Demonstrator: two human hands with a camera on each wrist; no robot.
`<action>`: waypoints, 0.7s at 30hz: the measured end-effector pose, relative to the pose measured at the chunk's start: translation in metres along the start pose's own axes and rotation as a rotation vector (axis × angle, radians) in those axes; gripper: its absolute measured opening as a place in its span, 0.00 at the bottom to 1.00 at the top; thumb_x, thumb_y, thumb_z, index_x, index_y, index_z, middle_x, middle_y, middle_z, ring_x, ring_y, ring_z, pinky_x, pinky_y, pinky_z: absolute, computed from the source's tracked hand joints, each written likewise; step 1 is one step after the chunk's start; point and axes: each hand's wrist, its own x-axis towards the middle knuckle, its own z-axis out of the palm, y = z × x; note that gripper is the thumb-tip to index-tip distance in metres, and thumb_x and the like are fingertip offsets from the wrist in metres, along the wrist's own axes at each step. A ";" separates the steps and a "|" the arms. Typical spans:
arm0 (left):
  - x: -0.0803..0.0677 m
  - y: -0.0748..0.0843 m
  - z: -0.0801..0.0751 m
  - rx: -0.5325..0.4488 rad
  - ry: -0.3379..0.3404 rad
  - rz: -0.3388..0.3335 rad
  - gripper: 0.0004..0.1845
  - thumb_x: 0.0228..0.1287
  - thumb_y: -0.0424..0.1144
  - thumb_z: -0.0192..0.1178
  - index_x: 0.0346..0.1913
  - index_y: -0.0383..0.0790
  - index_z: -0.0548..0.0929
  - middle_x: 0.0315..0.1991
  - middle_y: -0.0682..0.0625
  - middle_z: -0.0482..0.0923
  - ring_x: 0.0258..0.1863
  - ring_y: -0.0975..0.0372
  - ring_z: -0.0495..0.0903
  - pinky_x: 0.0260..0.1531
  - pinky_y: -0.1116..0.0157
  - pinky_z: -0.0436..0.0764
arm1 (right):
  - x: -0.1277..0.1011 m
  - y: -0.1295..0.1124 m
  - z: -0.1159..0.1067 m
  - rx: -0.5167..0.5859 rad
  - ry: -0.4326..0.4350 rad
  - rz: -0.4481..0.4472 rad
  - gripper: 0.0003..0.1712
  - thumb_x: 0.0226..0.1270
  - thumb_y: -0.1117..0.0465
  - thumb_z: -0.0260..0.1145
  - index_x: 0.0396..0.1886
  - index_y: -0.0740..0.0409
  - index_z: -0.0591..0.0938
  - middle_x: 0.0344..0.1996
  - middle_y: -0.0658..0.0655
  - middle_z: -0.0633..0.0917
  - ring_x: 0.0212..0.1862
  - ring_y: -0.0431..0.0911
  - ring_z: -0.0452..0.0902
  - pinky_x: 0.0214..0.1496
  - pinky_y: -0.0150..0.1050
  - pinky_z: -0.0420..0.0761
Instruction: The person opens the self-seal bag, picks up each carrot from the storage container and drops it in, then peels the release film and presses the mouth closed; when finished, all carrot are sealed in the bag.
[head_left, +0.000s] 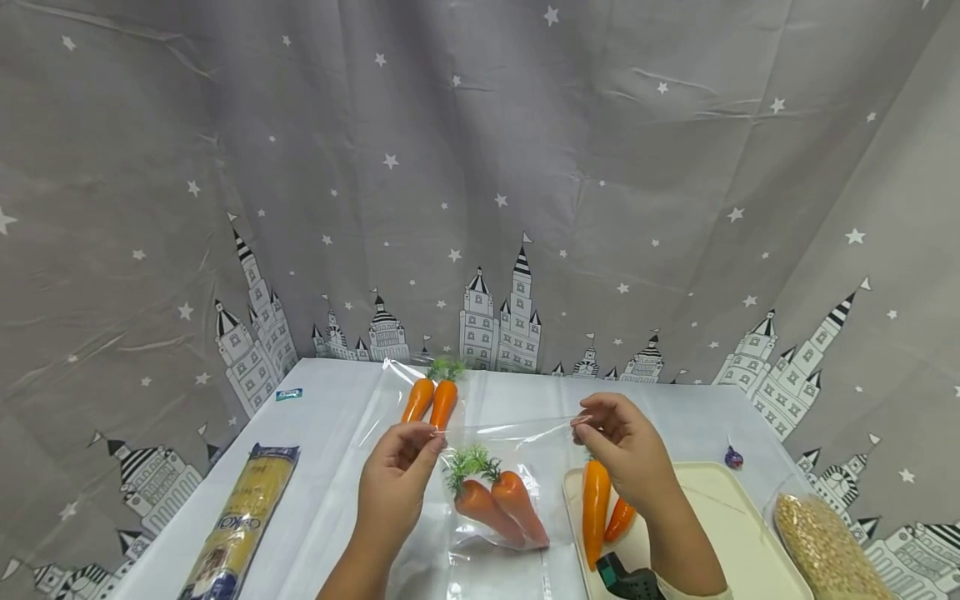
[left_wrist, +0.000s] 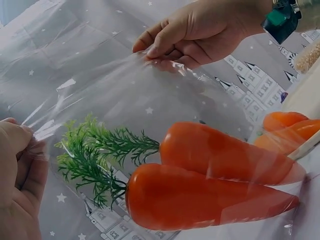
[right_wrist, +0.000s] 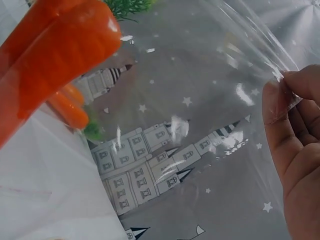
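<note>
A clear plastic bag [head_left: 517, 433] hangs stretched between my two hands, with two carrots [left_wrist: 190, 197] with green leafy tops inside it. My left hand [head_left: 397, 471] pinches one upper corner of the bag between thumb and fingers. At the opposite corner, my right hand [head_left: 626, 446] pinches the film the same way, also seen as a right hand [right_wrist: 300, 140] in the right wrist view. The carrots lie side by side, tips pointing down to the right in the head view. Behind the left hand, another clear bag [head_left: 386, 392] with two carrots [head_left: 444, 404] lies on the table.
Below my right forearm, a cream tray [head_left: 727, 517] bears two more carrots [head_left: 596, 508]. A spaghetti pack [head_left: 243, 517] lies at the left, and a bag of grains [head_left: 825, 542] at the right. A small purple item [head_left: 733, 457] and a teal packet [head_left: 288, 394] sit farther back.
</note>
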 end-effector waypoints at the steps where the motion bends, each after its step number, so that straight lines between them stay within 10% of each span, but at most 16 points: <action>1: 0.000 0.000 0.000 -0.005 -0.004 0.004 0.09 0.67 0.29 0.69 0.48 0.40 0.84 0.38 0.50 0.84 0.32 0.62 0.81 0.30 0.72 0.80 | 0.000 0.000 -0.001 -0.005 -0.003 -0.001 0.16 0.74 0.69 0.67 0.58 0.56 0.78 0.42 0.59 0.88 0.42 0.44 0.87 0.49 0.33 0.87; 21: 0.001 -0.001 -0.001 -0.073 -0.021 -0.026 0.11 0.68 0.23 0.65 0.50 0.35 0.83 0.40 0.47 0.84 0.38 0.61 0.85 0.37 0.72 0.84 | -0.001 -0.002 -0.004 0.025 -0.081 -0.005 0.19 0.72 0.69 0.68 0.59 0.55 0.79 0.46 0.58 0.85 0.47 0.45 0.84 0.53 0.31 0.85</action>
